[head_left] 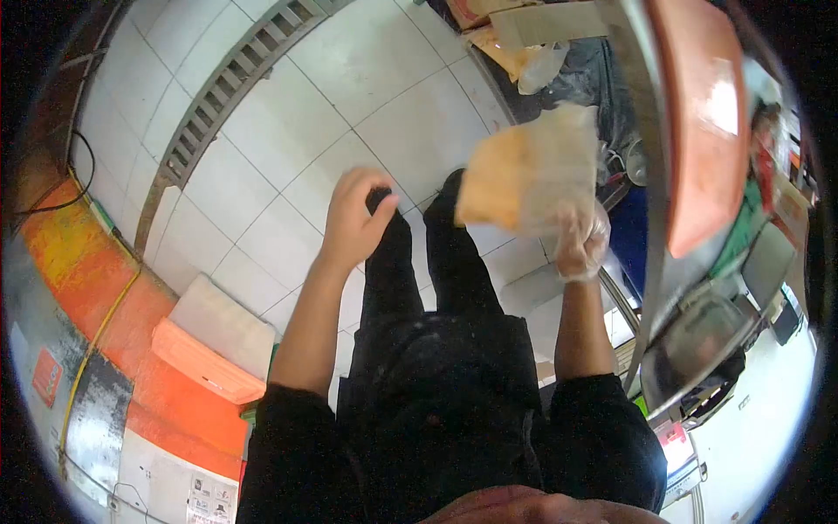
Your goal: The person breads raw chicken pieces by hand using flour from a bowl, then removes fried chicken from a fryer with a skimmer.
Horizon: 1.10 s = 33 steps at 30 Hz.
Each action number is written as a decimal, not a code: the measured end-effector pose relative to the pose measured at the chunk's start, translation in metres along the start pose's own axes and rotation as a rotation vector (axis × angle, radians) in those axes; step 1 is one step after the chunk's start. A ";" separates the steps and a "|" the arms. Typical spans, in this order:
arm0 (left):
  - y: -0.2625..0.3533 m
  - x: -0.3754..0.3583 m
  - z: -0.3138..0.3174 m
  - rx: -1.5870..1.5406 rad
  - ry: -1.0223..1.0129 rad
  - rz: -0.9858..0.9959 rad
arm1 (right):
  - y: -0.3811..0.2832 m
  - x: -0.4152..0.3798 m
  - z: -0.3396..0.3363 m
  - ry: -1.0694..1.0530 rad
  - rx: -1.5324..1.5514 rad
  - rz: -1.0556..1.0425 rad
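Note:
My right hand (580, 240), in a clear plastic glove, is closed on the lower edge of a translucent plastic bag (532, 170). Orange-yellow contents show in the bag's left half; their kind is not clear, and the bag is a little blurred. My left hand (356, 214) is bare and holds nothing. Its fingers curve loosely, with the thumb apart, above my dark trouser leg (390, 266). A gap separates it from the bag.
A metal drain grate (209, 109) curves across the white tiled floor (314, 131). At right stands a rack with an orange tray (707, 122). Cardboard (554, 24) and plastic lie at the top right. A white-and-orange container (214, 341) is at lower left.

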<state>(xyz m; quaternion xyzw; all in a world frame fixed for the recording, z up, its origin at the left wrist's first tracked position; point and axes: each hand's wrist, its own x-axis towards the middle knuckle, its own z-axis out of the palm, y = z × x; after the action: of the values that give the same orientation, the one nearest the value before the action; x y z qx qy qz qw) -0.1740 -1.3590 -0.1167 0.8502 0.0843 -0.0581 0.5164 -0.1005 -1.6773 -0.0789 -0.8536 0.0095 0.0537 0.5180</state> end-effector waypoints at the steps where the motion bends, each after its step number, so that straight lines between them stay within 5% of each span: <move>1: 0.030 0.014 -0.020 0.003 -0.010 0.087 | -0.034 -0.011 -0.010 -0.164 0.150 -0.006; 4: 0.139 0.030 -0.074 -0.141 -0.045 0.139 | -0.153 -0.027 -0.034 -0.410 0.299 -0.056; 6: 0.195 0.025 -0.111 -0.587 -0.240 0.279 | -0.227 -0.031 -0.050 -0.482 0.301 -0.120; 10: 0.304 -0.019 -0.192 -0.750 -0.511 0.280 | -0.343 -0.042 -0.083 -0.648 0.316 -0.284; 12: 0.344 -0.043 -0.215 -0.708 -0.435 0.255 | -0.380 -0.060 -0.092 -0.687 0.626 0.034; 14: 0.373 -0.060 -0.225 -0.610 -0.370 0.455 | -0.396 -0.063 -0.102 -0.570 0.507 -0.239; 16: 0.397 -0.071 -0.230 -0.651 -0.253 0.465 | -0.382 -0.054 -0.119 -0.413 0.371 -0.300; 18: 0.420 -0.073 -0.232 -0.499 -0.166 0.619 | -0.438 -0.066 -0.143 -0.363 0.493 -0.248; 20: 0.439 -0.072 -0.235 -0.356 -0.073 0.754 | -0.463 -0.057 -0.166 -0.513 0.642 -0.256; 21: 0.448 -0.069 -0.237 -0.316 -0.064 0.752 | -0.479 -0.056 -0.171 -0.411 0.472 -0.505; 22: 0.456 -0.066 -0.239 -0.278 -0.053 0.745 | -0.495 -0.053 -0.170 -0.394 0.468 -0.533; 24: 0.465 -0.060 -0.242 -0.242 -0.047 0.796 | -0.524 -0.049 -0.160 0.143 -0.241 -1.095; 27: 0.464 -0.061 -0.242 -0.213 0.034 0.786 | -0.565 -0.055 -0.142 -0.092 -0.619 -0.827; 31: 0.451 -0.059 -0.227 -0.225 0.253 0.797 | -0.555 -0.046 -0.089 0.025 -0.635 -0.663; 33: 0.451 -0.056 -0.213 -0.171 0.370 0.820 | -0.524 -0.018 -0.053 0.100 -0.303 -0.635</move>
<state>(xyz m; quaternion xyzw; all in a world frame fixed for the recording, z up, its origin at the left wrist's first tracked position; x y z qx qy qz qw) -0.1349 -1.3781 0.3830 0.7638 -0.1641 0.3111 0.5412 -0.0765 -1.4822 0.4104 -0.8827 -0.2390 -0.1512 0.3753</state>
